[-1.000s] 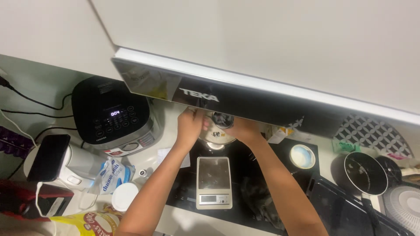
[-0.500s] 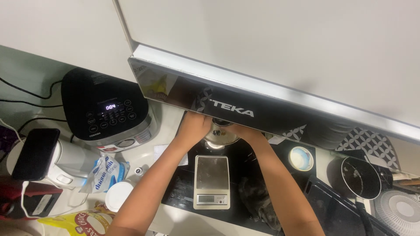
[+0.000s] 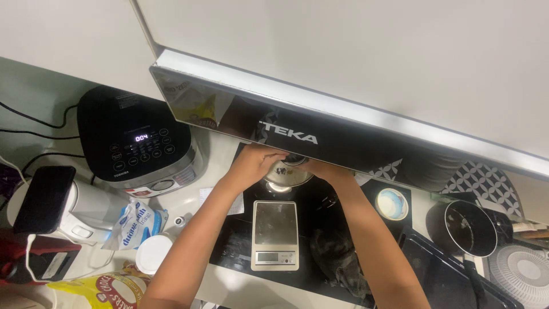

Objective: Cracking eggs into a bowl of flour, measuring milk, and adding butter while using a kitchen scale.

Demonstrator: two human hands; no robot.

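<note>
Yellow packet [image 3: 97,288] now lower-left, closer.

I saw two bare forearms, no sleeves down to the frame's edge. The left hand [image 3: 251,166] and right hand [image 3: 323,170] wore no gloves, rings, watch or bands.

Black rice cooker [image 3: 137,143] w/ silver base, white display digits. Silver scale [image 3: 275,233] on glossy black cooktop [image 3: 240,252]. Steel-grey pot [image 3: 289,174]. Small bowl [image 3: 392,203], white w/ light blue inside. Black saucepan [image 3: 464,228]. Black-and-white geometric pattern mat [image 3: 486,183]. Yellow bag [image 3: 94,289] w/ red print. White pouch [image 3: 134,223], blue lettering. Black phone [image 3: 44,197] on white appliance [image 3: 77,213]. White cabinets [image 3: 343,51].
</note>
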